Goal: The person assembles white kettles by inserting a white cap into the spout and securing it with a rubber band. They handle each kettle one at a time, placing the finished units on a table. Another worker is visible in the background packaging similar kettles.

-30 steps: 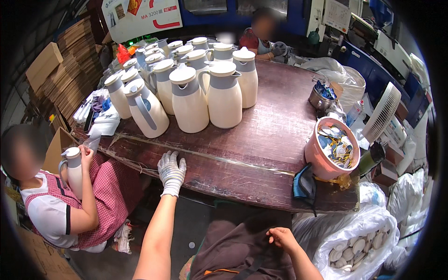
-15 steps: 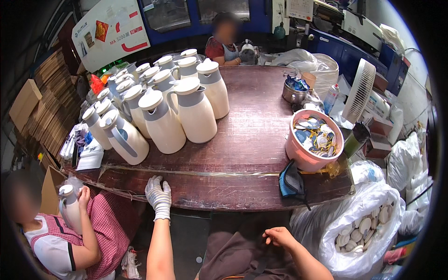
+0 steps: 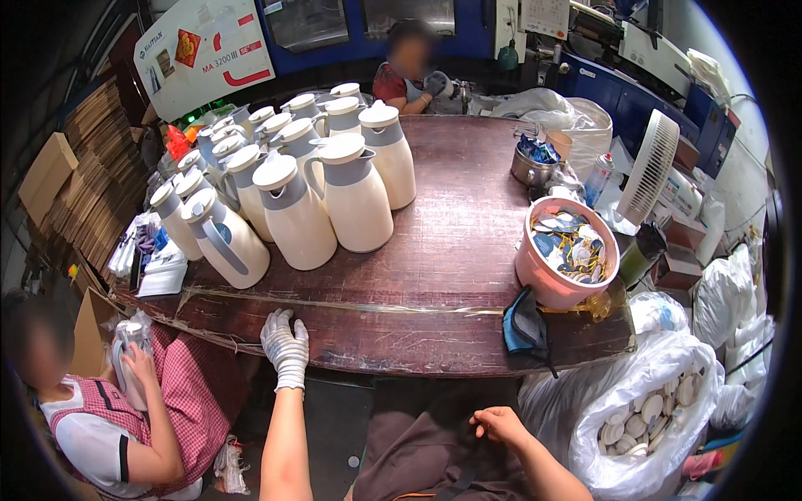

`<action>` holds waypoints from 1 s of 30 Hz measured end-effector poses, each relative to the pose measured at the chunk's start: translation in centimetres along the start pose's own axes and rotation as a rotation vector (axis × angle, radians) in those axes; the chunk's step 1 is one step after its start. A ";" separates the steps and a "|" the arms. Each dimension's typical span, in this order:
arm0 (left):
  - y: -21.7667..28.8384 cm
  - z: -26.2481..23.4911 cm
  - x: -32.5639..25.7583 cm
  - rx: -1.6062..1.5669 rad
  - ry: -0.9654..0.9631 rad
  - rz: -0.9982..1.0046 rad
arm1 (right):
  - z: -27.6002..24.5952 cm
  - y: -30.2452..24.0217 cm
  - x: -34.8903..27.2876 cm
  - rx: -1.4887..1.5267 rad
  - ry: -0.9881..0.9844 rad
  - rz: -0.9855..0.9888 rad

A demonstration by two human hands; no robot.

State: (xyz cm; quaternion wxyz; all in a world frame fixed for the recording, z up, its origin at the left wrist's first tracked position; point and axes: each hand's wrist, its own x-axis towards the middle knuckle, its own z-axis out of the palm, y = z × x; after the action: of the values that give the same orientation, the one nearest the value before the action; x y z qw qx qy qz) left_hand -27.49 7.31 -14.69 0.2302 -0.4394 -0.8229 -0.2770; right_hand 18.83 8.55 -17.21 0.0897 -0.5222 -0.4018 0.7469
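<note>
My left hand (image 3: 286,344), in a white striped glove, lies on the near edge of the dark red table (image 3: 443,242). Its fingers are stretched out on the wood, with nothing in them. My right hand (image 3: 499,424) is bare and hangs over my dark-trousered lap, below the table edge. Its fingers are loosely curled in, and no object shows in them. Beyond my left hand stand several cream vacuum jugs (image 3: 357,204) with grey collars and handles and white lids. The closest to the hand is a jug (image 3: 225,248) with a round blue label.
Right on the table are a pink bucket (image 3: 547,275) of tags, a blue-black face mask (image 3: 525,324), a metal pot (image 3: 532,171) and a fan (image 3: 650,167). A white sack (image 3: 585,430) of round lids stands beside me. Co-workers sit left (image 3: 109,417) and across (image 3: 401,83).
My hands keep their places, while the view shifts slightly. The co-worker at left now has the jug's top inside a clear bag. The co-worker across has raised their gloved hands.
</note>
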 end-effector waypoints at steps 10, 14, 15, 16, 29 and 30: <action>0.0 0.0 0.0 0.010 -0.014 0.003 | -0.1 0.0 0.1 0.009 -0.013 0.006; 0.0 0.0 0.0 0.007 -0.031 -0.008 | -0.1 0.2 0.2 0.008 -0.009 0.002; 0.1 -0.1 0.0 0.008 -0.037 -0.012 | -0.1 0.0 0.1 0.007 -0.009 0.006; 0.1 -0.1 0.0 0.006 -0.033 -0.010 | 0.0 -0.2 0.0 0.005 -0.009 0.010; -0.5 0.2 -0.2 0.001 -0.028 -0.006 | 0.1 -0.4 -0.3 0.016 -0.016 0.006; -0.5 0.2 -0.2 -0.004 -0.031 -0.007 | 0.1 -0.4 -0.3 0.014 -0.011 0.008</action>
State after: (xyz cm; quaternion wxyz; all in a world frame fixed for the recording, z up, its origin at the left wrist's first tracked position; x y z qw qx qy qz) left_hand -27.87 7.09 -15.14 0.2156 -0.4414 -0.8273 -0.2725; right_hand 18.75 8.60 -16.70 0.0883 -0.5188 -0.3950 0.7530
